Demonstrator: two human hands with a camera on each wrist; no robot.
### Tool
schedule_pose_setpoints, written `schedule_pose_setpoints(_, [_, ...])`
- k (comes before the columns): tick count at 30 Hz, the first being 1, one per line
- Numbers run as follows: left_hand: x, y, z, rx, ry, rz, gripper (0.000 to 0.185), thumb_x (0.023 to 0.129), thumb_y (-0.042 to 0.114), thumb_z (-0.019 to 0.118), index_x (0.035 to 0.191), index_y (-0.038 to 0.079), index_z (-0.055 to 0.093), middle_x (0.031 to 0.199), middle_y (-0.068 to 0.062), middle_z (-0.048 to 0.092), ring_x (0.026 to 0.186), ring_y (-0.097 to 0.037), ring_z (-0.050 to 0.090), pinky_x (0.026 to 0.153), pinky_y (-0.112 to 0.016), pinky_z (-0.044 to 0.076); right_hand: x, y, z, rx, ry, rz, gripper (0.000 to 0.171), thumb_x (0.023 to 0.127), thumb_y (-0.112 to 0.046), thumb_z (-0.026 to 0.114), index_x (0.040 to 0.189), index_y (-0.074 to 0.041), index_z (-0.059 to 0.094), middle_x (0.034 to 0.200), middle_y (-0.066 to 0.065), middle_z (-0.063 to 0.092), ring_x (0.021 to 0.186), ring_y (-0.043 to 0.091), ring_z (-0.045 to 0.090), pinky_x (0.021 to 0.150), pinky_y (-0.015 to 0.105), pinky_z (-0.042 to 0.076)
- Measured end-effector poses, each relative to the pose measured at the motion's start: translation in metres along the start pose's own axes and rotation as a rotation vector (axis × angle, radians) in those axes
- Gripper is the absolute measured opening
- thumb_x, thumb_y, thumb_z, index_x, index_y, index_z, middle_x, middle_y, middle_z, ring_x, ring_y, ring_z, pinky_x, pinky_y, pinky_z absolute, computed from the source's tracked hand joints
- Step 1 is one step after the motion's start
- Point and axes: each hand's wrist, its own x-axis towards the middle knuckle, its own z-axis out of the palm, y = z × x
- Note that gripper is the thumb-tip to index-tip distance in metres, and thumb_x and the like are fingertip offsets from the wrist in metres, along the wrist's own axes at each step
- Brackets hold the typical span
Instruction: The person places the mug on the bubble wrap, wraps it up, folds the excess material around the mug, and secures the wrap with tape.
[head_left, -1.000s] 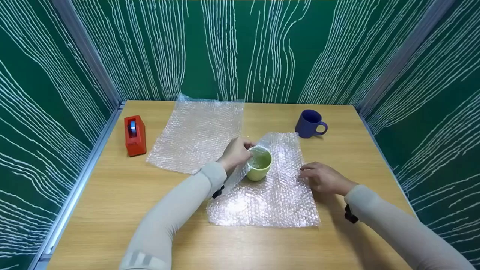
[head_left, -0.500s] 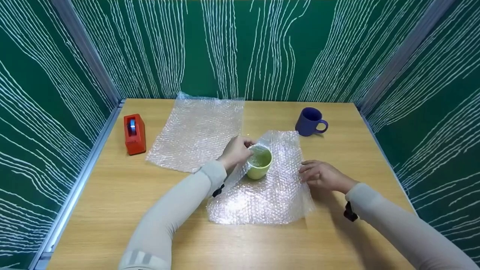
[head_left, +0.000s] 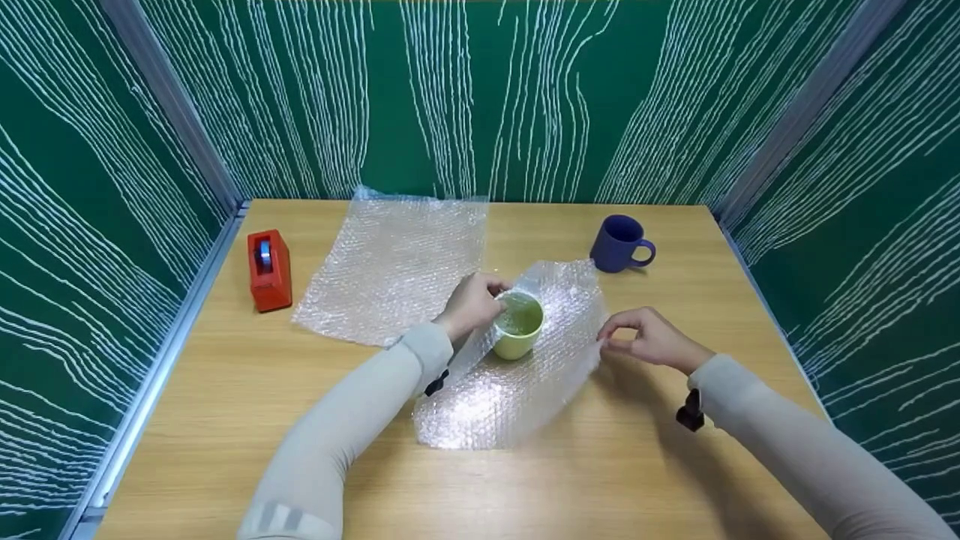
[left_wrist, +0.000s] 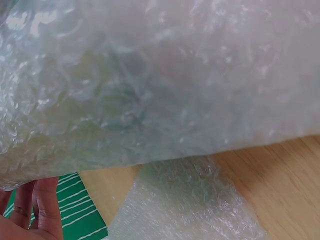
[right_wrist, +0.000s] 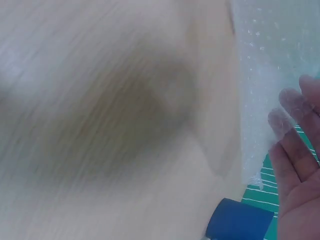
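A yellow-green cup [head_left: 519,330] stands upright on a sheet of bubble wrap [head_left: 480,412] in the middle of the table. My left hand [head_left: 474,306] holds the sheet's left edge, folded up against the cup and partly over its mouth. On the other side, my right hand [head_left: 651,337] pinches the sheet's right edge, which is raised off the table. In the left wrist view the raised bubble wrap [left_wrist: 175,85] fills most of the frame, hiding the cup. The right wrist view shows the fingers [right_wrist: 295,145] along the sheet's edge.
A second sheet of bubble wrap [head_left: 405,262] lies flat at the back left. Beside it on the left stands a red tape dispenser [head_left: 271,271]. A dark blue mug [head_left: 617,246] stands at the back right, close to the wrap's far corner. Green walls surround the table [head_left: 247,405].
My right hand has taken the sheet's right edge and lifted it up and slightly inward, so the near right corner has left the table. The left hand and cup have stayed in place.
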Motion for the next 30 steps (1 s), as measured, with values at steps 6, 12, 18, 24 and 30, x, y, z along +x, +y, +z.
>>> schedule_pose_setpoints(6, [0.001,-0.001,0.001,0.003,0.001,-0.005,0.036,0.086,-0.006,0.070,0.119,0.002,0.082,0.105,-0.013,0.082,0.091,-0.016,0.065,0.094,-0.037,0.058,0.006,-0.007,-0.004,0.088,0.020,0.096,0.004,0.100,-0.009,0.077,0.099,-0.008,0.080,0.103,0.006,0.080,0.097,0.008,0.070,0.107,0.045,0.054])
schedule_pose_setpoints(12, [0.000,0.000,0.001,-0.008,0.002,-0.009,0.035,0.086,-0.006,0.070,0.118,0.002,0.082,0.106,-0.012,0.082,0.092,-0.017,0.067,0.094,-0.037,0.059,0.014,-0.016,-0.006,0.136,0.052,0.095,0.005,0.101,-0.008,0.076,0.101,-0.006,0.080,0.106,0.011,0.079,0.101,0.010,0.070,0.099,0.028,0.054])
schedule_pose_setpoints(18, [0.001,-0.001,0.002,-0.026,0.010,-0.008,0.036,0.086,-0.008,0.070,0.118,0.002,0.082,0.109,-0.013,0.082,0.096,-0.020,0.069,0.097,-0.038,0.059,0.025,-0.025,-0.004,0.150,0.077,0.087,0.006,0.102,-0.009,0.075,0.102,-0.006,0.080,0.105,0.007,0.078,0.103,0.011,0.070,0.108,0.051,0.053])
schedule_pose_setpoints(24, [0.001,-0.001,0.003,-0.008,0.020,-0.001,0.036,0.085,-0.007,0.070,0.118,0.001,0.082,0.108,-0.013,0.082,0.096,-0.021,0.069,0.096,-0.038,0.059,0.037,-0.035,-0.002,0.154,0.095,0.075,0.008,0.101,-0.011,0.076,0.102,-0.004,0.080,0.104,0.008,0.077,0.100,0.011,0.068,0.106,0.043,0.054])
schedule_pose_setpoints(30, [0.002,-0.001,0.004,-0.002,0.021,-0.018,0.035,0.084,-0.006,0.071,0.117,0.003,0.082,0.104,-0.012,0.080,0.092,-0.017,0.064,0.093,-0.038,0.057,0.045,-0.040,0.001,0.175,0.105,0.124,0.014,0.103,-0.019,0.076,0.104,-0.005,0.079,0.108,0.008,0.075,0.104,0.018,0.065,0.096,0.032,0.053])
